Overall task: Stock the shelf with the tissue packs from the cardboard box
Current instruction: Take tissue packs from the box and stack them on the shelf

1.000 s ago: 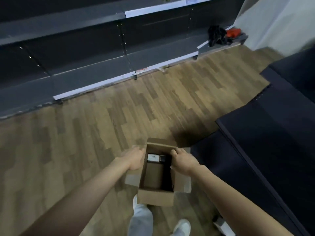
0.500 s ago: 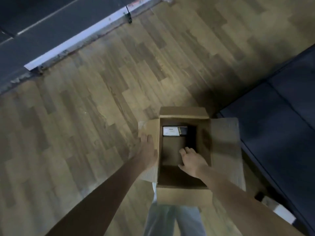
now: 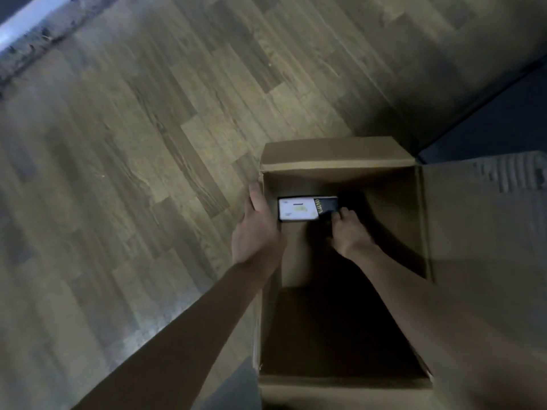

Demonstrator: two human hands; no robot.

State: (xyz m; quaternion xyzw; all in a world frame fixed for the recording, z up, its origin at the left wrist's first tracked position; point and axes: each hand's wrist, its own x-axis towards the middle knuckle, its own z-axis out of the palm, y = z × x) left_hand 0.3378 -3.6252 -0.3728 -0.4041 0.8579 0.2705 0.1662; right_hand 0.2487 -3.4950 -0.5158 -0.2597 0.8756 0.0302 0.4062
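Observation:
An open cardboard box [image 3: 334, 155] stands on the wooden floor right below me. One tissue pack [image 3: 299, 209], white with a dark end, lies at the bottom against the far left corner. My right hand [image 3: 349, 229] reaches deep into the box and its fingers curl onto the pack's dark right end. My left hand [image 3: 256, 229] lies flat with straight fingers along the outside of the box's left wall. The rest of the box's bottom is in dark shadow.
The box's right flap [image 3: 485, 208] is folded out flat. A dark shelf unit [image 3: 503, 122] runs along the right behind it. The base edge of the shelving [image 3: 17, 28] shows at the top left across the wooden floor [image 3: 148, 143].
The view has dropped closer over the box. My right hand went further down from mid-box to the tissue pack's right end. My left hand stays on the left wall.

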